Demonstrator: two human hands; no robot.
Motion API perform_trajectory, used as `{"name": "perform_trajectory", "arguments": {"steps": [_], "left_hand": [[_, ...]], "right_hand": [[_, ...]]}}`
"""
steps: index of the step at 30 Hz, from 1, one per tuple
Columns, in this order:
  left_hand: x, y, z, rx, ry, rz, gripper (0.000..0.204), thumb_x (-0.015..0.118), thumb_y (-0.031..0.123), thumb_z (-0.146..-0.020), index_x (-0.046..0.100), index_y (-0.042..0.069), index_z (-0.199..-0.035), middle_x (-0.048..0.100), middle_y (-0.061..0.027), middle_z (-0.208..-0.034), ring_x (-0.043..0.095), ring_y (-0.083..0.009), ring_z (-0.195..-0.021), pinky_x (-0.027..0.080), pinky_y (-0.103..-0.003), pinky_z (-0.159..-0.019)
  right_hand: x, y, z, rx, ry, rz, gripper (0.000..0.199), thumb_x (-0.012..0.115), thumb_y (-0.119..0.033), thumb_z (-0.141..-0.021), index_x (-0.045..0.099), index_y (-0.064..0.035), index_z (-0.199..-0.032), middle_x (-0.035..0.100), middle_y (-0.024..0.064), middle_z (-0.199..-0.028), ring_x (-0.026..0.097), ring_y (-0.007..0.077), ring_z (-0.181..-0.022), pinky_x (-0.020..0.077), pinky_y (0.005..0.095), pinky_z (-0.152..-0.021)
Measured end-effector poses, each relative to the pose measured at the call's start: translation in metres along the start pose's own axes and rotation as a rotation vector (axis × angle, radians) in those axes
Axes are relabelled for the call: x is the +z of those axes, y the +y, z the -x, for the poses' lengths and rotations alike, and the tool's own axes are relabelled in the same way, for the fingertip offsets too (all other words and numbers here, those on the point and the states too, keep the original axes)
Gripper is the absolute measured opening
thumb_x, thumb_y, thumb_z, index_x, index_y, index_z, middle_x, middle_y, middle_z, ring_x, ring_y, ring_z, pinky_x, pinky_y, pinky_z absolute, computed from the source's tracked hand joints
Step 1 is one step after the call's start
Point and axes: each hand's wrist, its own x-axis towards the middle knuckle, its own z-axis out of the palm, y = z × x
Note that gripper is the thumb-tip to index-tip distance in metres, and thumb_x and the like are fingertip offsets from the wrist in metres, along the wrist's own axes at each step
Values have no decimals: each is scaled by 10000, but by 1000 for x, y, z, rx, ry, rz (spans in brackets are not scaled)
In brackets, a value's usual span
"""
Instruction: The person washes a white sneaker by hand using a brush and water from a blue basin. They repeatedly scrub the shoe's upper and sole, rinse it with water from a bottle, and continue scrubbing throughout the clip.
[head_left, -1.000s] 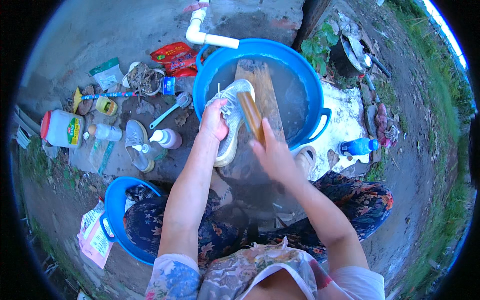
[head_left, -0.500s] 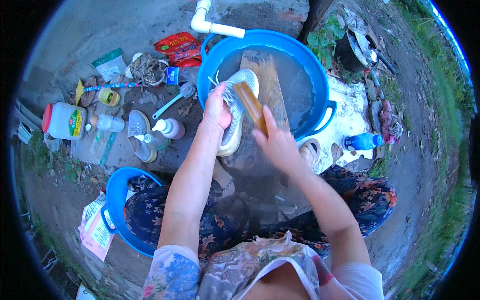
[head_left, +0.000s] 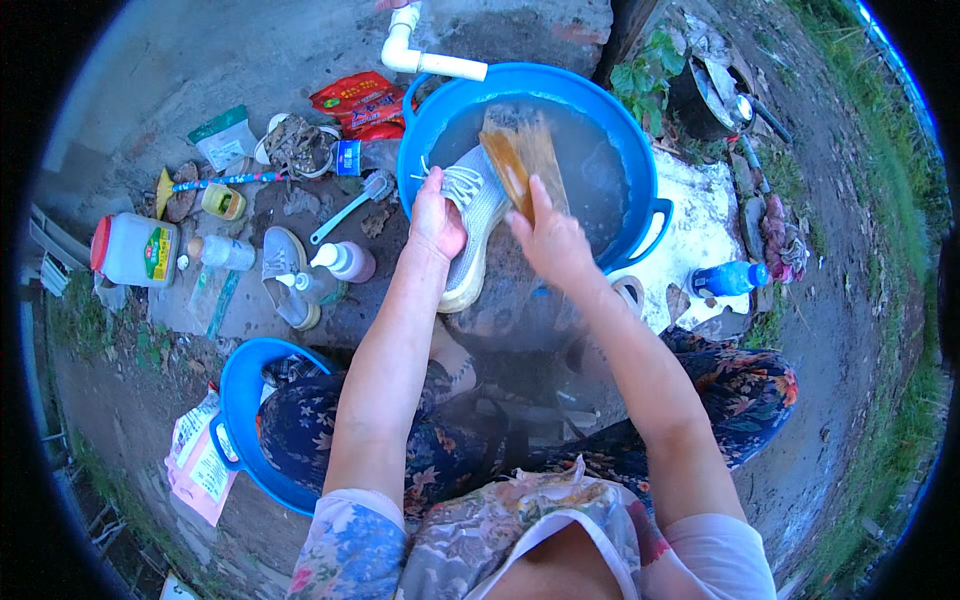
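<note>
Head: bottles [head_left: 340,262], brush [head_left: 352,205] left of basin [head_left: 640,170].

Grey-white sneaker [head_left: 472,225], brown wooden brush [head_left: 512,165], bright blue basin [head_left: 640,165], red packet [head_left: 362,103], dark floral-patterned trousers [head_left: 740,395].

right hand [head_left: 553,238] and brush [head_left: 508,165] pushed forward over shoe [head_left: 472,215]

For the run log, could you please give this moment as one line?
left hand holds grey sneaker | right hand holds wooden brush against it | over blue basin of water
</note>
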Motion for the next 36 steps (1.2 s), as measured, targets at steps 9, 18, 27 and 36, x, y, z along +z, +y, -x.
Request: {"name": "perform_trajectory", "arguments": {"steps": [9, 18, 27, 36], "left_hand": [[-8, -2, -5, 16, -13, 17, 435, 334, 372, -990, 495, 38, -1217, 575, -131, -1200, 545, -273, -1099, 395, -427, -996], [4, 8, 24, 103, -41, 44, 712, 257, 604, -931, 431, 33, -1318, 510, -140, -1305, 471, -291, -1204, 322, -430, -1052], [1, 10, 20, 85, -60, 60, 768, 270, 657, -901, 432, 39, -1326, 496, -134, -1327, 450, -297, -1233, 306, -434, -1064], [4, 10, 27, 77, -74, 85, 776, 273, 666, -895, 404, 51, -1349, 489, -135, -1335, 443, -295, -1238, 302, -432, -1068]], "right_hand": [[-8, -7, -3, 41, -69, 2, 644, 529, -365, -908, 275, -67, -1419, 644, 266, -879, 652, 410, -754, 527, 481, -704], [-11, -10, 27, -100, -170, -59, 658, 525, -376, -895, 261, -74, -1416, 651, 252, -823, 650, 415, -748, 522, 506, -704], [-6, -25, 47, -122, -190, -134, 665, 490, -379, -913, 226, -61, -1434, 648, 269, -863, 664, 384, -771, 526, 493, -736], [-10, -37, 26, -84, -227, -84, 637, 517, -356, -906, 301, -4, -1392, 626, 299, -957, 637, 417, -897, 504, 479, -812]]}}
